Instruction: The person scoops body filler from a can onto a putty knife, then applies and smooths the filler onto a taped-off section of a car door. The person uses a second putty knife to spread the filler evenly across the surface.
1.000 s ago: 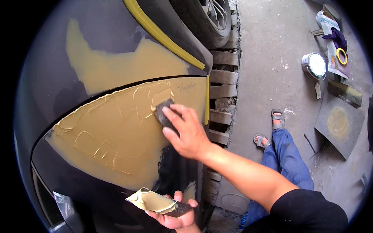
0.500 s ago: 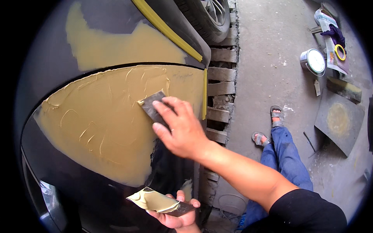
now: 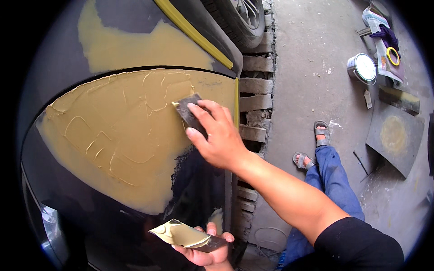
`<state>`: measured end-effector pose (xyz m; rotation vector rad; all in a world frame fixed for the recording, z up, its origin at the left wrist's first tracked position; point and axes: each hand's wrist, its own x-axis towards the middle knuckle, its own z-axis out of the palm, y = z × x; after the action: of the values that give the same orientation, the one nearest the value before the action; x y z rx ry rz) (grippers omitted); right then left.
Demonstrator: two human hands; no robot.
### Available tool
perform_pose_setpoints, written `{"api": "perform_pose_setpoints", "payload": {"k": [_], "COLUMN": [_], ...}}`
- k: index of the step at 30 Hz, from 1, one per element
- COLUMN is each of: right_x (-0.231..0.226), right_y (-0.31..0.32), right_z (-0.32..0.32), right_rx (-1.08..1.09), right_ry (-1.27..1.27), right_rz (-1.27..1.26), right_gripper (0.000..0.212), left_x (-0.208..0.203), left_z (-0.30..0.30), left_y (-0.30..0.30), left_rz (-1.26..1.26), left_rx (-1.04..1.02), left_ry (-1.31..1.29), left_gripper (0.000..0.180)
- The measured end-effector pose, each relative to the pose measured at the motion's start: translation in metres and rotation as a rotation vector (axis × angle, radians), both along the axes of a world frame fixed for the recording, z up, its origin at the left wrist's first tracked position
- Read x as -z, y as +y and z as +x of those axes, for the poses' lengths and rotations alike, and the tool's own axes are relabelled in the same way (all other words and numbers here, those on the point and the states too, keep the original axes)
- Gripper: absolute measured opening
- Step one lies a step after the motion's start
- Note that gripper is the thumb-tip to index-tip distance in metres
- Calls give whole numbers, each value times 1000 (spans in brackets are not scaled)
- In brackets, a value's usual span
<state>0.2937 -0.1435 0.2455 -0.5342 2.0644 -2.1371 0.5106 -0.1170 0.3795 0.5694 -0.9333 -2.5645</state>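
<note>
My right hand [image 3: 219, 131] grips a dark flat putty spreader [image 3: 192, 110], its edge pressed to the putty near the panel's right side. A broad coat of tan putty [image 3: 117, 131] covers much of the dark car panel [image 3: 199, 180], with ridges and curved lines in it. Lower down, my left hand [image 3: 205, 253] holds a second dark flat plate [image 3: 214, 244], with a thick heap of the same putty [image 3: 181, 235] on its left part. My left fingers curl round this plate from below.
Yellow masking tape [image 3: 199, 36] lines the wheel arch by the tyre [image 3: 239, 27]. Above the panel gap lies another putty patch [image 3: 131, 47]. On the floor to the right stand a paint can [image 3: 364, 68], a tape roll [image 3: 393, 56] on newspaper, and a stained board [image 3: 393, 140].
My right hand has moved the spreader up and to the right across the putty, leaving altered ridges. My left hand and its loaded plate have stayed nearly in place.
</note>
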Motion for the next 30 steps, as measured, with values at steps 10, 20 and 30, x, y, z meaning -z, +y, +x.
{"api": "perform_pose_setpoints", "payload": {"k": [10, 20, 30], "right_x": [-14, 5, 12], "right_y": [26, -7, 28], "right_z": [78, 17, 59], "right_rx": [-277, -26, -156], "right_ry": [80, -4, 17], "right_rz": [57, -23, 42], "right_gripper": [53, 47, 50], "left_x": [0, 4, 3], "left_z": [-2, 6, 11], "left_y": [1, 4, 8], "left_rz": [23, 10, 24], "left_rx": [-11, -14, -22], "left_ry": [-19, -33, -32], "left_gripper": [60, 59, 58]}}
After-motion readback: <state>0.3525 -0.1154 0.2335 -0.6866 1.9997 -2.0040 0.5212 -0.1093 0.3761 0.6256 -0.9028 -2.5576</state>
